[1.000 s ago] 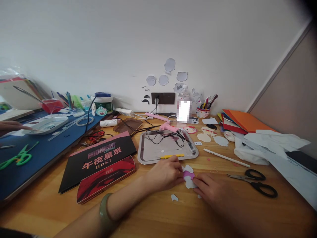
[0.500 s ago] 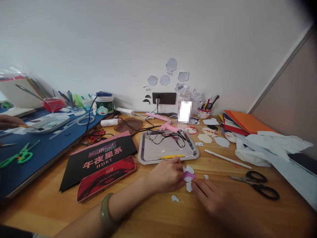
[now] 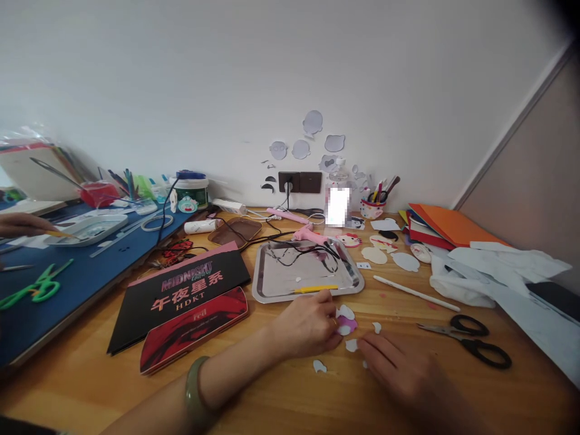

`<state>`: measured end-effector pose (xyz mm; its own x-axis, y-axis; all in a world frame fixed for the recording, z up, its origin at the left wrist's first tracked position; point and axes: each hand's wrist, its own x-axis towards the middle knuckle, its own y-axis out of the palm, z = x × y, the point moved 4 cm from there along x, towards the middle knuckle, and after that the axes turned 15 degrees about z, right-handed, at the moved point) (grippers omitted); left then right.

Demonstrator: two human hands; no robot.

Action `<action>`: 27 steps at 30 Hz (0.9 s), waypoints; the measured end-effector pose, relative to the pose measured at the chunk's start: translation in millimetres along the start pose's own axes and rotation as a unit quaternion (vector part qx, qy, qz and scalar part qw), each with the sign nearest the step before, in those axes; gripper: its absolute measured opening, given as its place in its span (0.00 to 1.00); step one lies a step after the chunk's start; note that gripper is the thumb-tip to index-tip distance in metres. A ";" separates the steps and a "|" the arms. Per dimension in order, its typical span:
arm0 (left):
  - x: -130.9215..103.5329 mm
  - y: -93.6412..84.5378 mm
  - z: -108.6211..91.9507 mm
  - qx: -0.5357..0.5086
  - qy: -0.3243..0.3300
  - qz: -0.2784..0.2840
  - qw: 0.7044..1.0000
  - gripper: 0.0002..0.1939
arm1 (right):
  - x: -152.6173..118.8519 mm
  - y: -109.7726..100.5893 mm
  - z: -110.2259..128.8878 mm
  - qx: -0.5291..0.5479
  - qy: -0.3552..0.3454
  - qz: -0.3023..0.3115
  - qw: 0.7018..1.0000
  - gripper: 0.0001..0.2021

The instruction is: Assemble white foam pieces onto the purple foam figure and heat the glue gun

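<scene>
A small purple piece (image 3: 348, 325) with white cutouts on it lies on the wooden table. My left hand (image 3: 312, 321) rests against its left side with fingers curled; what they press is hidden. At the lower right of the purple piece, my right hand (image 3: 393, 361) has its fingers together, the tips touching a small white cutout (image 3: 352, 345). Another white cutout (image 3: 319, 366) lies nearer the front, and one more (image 3: 377, 327) sits above my right hand. Behind my left hand, a yellow-handled tool (image 3: 316, 289) lies in the metal tray (image 3: 265, 294).
Black-handled scissors (image 3: 466, 335) and a white pen (image 3: 415, 293) lie to the right. A red box (image 3: 194, 329) and black folder (image 3: 181, 296) are at left. Another person's hand (image 3: 22, 225) holds a tool over a white tray (image 3: 93, 229) at far left.
My right hand has moved slightly right, and the white cutout at its fingertips has shifted away from the purple piece. My left hand has barely moved.
</scene>
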<state>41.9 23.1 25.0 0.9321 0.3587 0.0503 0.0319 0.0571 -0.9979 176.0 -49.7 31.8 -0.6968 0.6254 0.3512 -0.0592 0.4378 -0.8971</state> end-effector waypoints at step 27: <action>3.0 0.5 -2.9 0.038 0.002 -0.013 0.999 0.15 | 5.9 -2.1 8.6 -0.058 -0.072 -0.009 0.996 0.16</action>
<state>45.7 21.5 24.5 0.9328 0.3522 0.0759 0.0288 0.1370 -0.9902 165.8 -52.5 33.4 -0.7920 0.5213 0.3177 0.0047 0.5256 -0.8507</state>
